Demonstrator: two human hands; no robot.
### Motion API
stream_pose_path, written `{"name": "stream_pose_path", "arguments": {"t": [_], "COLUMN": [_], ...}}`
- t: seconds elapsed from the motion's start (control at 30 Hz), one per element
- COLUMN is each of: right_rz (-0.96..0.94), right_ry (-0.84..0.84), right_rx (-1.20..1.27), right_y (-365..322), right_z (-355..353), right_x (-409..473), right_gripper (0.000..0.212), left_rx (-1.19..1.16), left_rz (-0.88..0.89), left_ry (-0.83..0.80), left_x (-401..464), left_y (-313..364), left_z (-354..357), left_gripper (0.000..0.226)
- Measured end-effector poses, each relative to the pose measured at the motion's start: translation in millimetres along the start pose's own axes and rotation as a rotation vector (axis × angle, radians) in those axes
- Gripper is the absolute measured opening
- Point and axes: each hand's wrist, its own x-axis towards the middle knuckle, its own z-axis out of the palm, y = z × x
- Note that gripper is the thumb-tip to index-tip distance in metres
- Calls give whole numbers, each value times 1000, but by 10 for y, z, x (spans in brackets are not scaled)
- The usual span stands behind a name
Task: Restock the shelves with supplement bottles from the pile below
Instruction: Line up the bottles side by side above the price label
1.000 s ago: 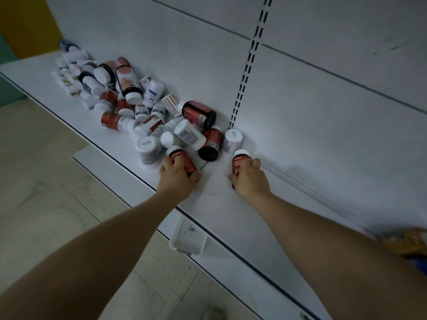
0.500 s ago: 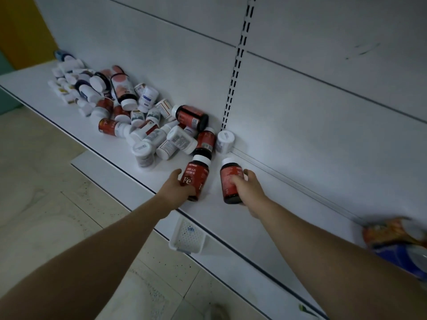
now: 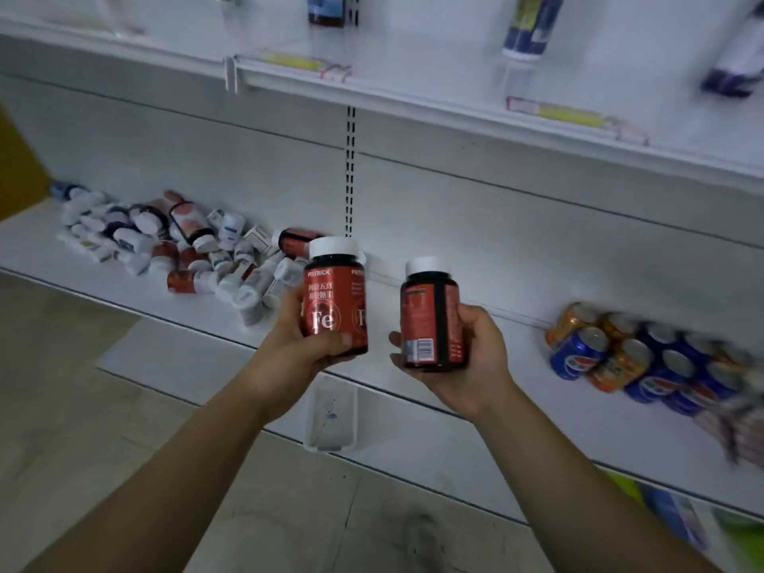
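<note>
My left hand (image 3: 304,345) grips an upright red bottle (image 3: 335,297) with a white cap and a large "Fe" on its label. My right hand (image 3: 475,357) holds a second red bottle (image 3: 430,320), also white-capped, with its barcode side toward me. Both bottles are lifted in front of the lower shelf (image 3: 454,386). A pile of supplement bottles (image 3: 186,246) lies on that shelf to the left, red ones and white ones mixed and mostly on their sides. The upper shelf (image 3: 413,97) runs across the top of the view with a few bottles (image 3: 531,24) standing on it.
Blue and orange drink cans (image 3: 620,353) lie grouped on the lower shelf at the right. A small white plastic holder (image 3: 330,415) hangs off the shelf's front edge below my hands. Yellow price tags (image 3: 570,113) line the upper shelf's rail. Tiled floor (image 3: 82,407) lies at the lower left.
Both hands took a red bottle each from the pile's edge and raised them off the shelf toward me. The view tilted up, bringing the upper shelf and the cans into sight.
</note>
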Motion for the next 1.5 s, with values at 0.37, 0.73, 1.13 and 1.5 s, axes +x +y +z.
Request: {"name": "stream_pose_path", "arguments": {"t": [0.37, 0.73, 1.13, 1.5], "right_rz": [-447, -875, -1128, -1163], "right_ry": [213, 617, 1054, 1303], "right_rx": [105, 61, -9, 19], "right_y": [-828, -1858, -2731, -3637], "right_z": [-903, -2973, -4455, -5554], "right_x": [-1967, -4674, -6067, -6984], "right_gripper": [57, 63, 23, 35], "left_rx": [123, 90, 111, 173], "left_rz": [-24, -54, -195, -251], "left_ry": [-408, -882, -1280, -1598], "left_x": [-538, -1215, -1346, -1356], "left_y": [45, -980, -1878, -2443], "left_z": [1819, 5462, 8012, 10170], "left_gripper": [86, 82, 90, 89]}}
